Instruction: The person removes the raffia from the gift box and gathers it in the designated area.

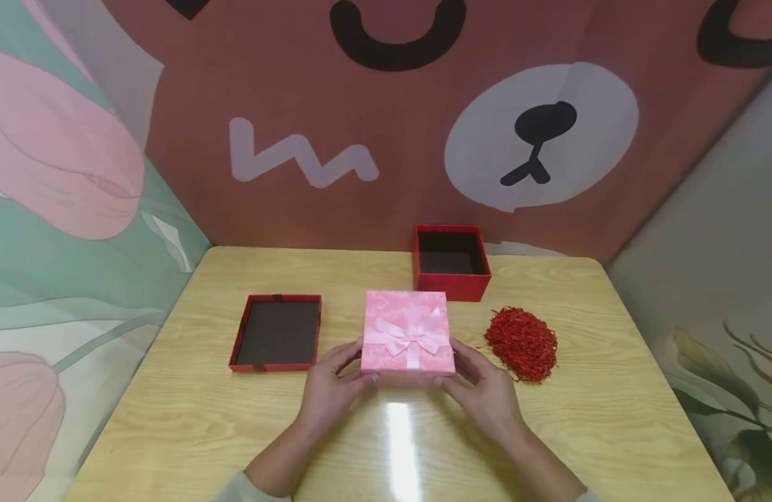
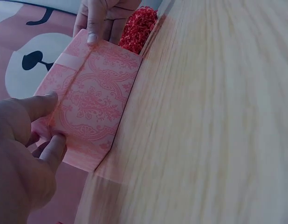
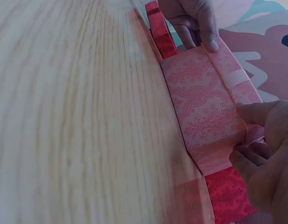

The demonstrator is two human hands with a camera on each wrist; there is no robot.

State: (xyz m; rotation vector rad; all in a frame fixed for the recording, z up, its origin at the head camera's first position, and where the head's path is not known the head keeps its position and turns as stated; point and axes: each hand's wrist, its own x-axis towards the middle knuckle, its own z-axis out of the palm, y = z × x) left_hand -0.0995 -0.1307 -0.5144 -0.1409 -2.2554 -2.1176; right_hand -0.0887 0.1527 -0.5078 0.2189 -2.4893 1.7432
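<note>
Pink patterned card makes up the closed box (image 1: 408, 335) between our hands, its bow (image 1: 413, 343) uppermost and its base resting on the wooden table (image 1: 185, 432). Our left hand (image 1: 335, 383) pinches its left side and our right hand (image 1: 486, 390) its right, each with the thumb against the front and the fingers bent round the side; the wrist views put both thumbs close to the seam under the pink lid (image 1: 395, 307). Neither hand is spread wide, and neither has hold of anything else. We cannot tell how hard either one squeezes. Left of the pink box and well apart from it lies a shallow red lid (image 1: 282, 333), hollow side up; behind the box and slightly to its right stands an uncovered red box (image 1: 451, 287), and to its right sits a heap of red paper shreds (image 1: 522, 345). We judge the step in hand to be the two-sided hold on the pink box, perhaps to work its lid. From this hold, our next move calls for even pressure from both hands, since a lopsided pull could tilt the lid or drag the base along.
</note>
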